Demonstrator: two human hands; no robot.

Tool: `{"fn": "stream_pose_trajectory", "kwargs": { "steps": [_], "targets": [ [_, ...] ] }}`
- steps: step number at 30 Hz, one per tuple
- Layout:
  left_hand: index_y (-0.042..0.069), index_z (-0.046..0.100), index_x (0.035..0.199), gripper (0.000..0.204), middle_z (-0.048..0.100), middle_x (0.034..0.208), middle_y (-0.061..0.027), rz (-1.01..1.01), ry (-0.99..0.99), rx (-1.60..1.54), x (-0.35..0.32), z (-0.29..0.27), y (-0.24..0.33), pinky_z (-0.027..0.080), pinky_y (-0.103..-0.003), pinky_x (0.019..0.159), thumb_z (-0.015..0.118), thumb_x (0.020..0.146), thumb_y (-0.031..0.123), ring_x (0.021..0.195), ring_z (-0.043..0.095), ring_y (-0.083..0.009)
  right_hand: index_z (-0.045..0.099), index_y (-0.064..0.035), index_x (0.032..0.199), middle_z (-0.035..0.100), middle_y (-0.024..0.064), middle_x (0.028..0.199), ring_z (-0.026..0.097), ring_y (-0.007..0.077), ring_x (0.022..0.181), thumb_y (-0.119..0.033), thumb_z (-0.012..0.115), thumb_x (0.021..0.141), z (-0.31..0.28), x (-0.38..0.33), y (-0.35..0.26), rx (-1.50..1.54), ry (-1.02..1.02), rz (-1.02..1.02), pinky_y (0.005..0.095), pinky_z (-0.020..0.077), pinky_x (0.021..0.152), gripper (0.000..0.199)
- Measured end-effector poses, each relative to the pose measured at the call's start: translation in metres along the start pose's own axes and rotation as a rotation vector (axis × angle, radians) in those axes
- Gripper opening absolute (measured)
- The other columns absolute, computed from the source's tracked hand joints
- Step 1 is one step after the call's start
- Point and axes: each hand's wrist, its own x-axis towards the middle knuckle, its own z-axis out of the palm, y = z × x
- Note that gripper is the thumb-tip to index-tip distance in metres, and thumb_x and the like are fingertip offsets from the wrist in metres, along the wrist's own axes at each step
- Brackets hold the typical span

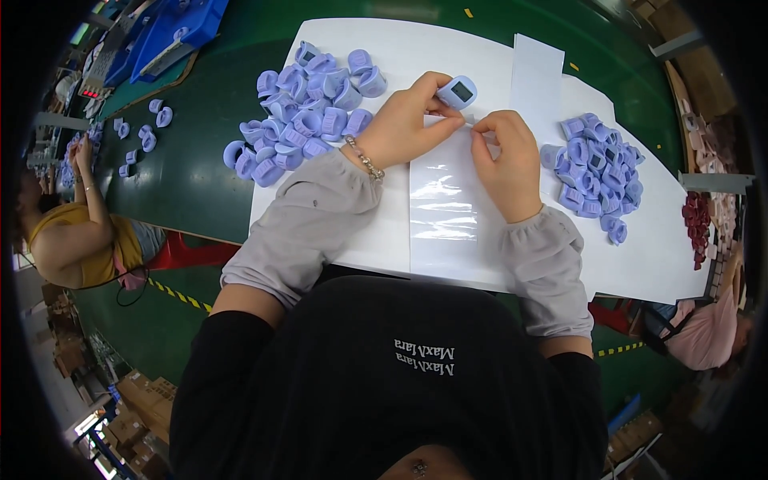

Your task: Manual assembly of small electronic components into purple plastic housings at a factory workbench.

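My left hand (412, 120) is closed on a small lavender ring-like device (458, 93) with a dark rounded display facing up. Its thumb points toward my right hand (508, 160), whose thumb and forefinger are pinched together just to the right. Anything in that pinch is too small to make out. Under both hands lies a glossy clear film sheet (444, 208) on white paper. A heap of similar lavender devices (304, 112) lies left of my left hand, and a second heap (596, 168) lies to the right of my right hand.
White paper (368, 232) covers this part of the green table (204, 136). A white strip (546, 80) lies near its far edge. Blue bins (172, 36) stand at the far left. A co-worker (76, 228) sits on the left; dark red pieces (696, 228) lie on the right.
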Motion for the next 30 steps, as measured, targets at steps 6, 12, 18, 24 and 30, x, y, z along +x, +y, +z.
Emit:
{"fn": "stream_pose_trajectory", "kwargs": {
  "steps": [6,12,18,24,30],
  "targets": [
    [-0.001,0.045,0.119,0.044,0.069,0.097,-0.0103,-0.051,-0.002,0.021,0.000,-0.002,0.002,0.049,-0.028,0.084,0.068,0.085,0.014,0.092,0.066,-0.0171,0.056,0.0006,0.083,0.055,0.0126,0.096,0.057,0.0260,0.083,0.006,0.063,0.073,-0.003,0.001,-0.001,0.003,-0.038,-0.035,0.0310,0.0474,0.073,0.013],
    [-0.001,0.049,0.118,0.037,0.068,0.096,-0.0140,-0.105,0.005,-0.156,0.000,0.003,-0.003,0.051,-0.032,0.078,0.063,0.087,0.013,0.088,0.067,-0.0248,0.056,-0.0002,0.087,0.054,0.0096,0.108,0.054,0.0181,0.091,0.003,0.062,0.078,-0.012,0.000,-0.002,0.253,-0.009,0.046,0.0275,0.0437,0.078,0.011],
    [0.002,0.061,0.111,0.027,0.063,0.103,-0.0117,0.082,0.027,-0.064,-0.003,0.005,0.011,0.050,-0.032,0.082,0.062,0.088,0.016,0.100,0.057,-0.0232,0.059,-0.0009,0.087,0.052,0.0068,0.114,0.051,0.0122,0.095,-0.002,0.063,0.082,-0.019,0.004,-0.009,0.830,-0.009,0.380,0.0252,0.0426,0.083,0.007],
    [0.005,0.062,0.112,0.028,0.063,0.100,-0.0095,0.046,0.029,-0.132,-0.008,0.014,0.012,0.050,-0.032,0.078,0.064,0.087,0.016,0.096,0.056,-0.0221,0.056,-0.0023,0.092,0.049,0.0014,0.115,0.048,0.0088,0.090,-0.001,0.059,0.085,-0.021,0.002,-0.011,0.890,-0.025,0.379,0.0211,0.0374,0.078,0.008],
    [0.004,0.062,0.112,0.027,0.063,0.099,-0.0089,0.108,0.026,-0.072,-0.008,0.014,0.006,0.050,-0.032,0.075,0.063,0.087,0.015,0.092,0.056,-0.0209,0.055,-0.0023,0.091,0.048,-0.0001,0.110,0.047,0.0086,0.089,-0.003,0.060,0.085,-0.021,0.002,-0.012,0.841,-0.034,0.387,0.0209,0.0371,0.079,0.008]
  ]
}}
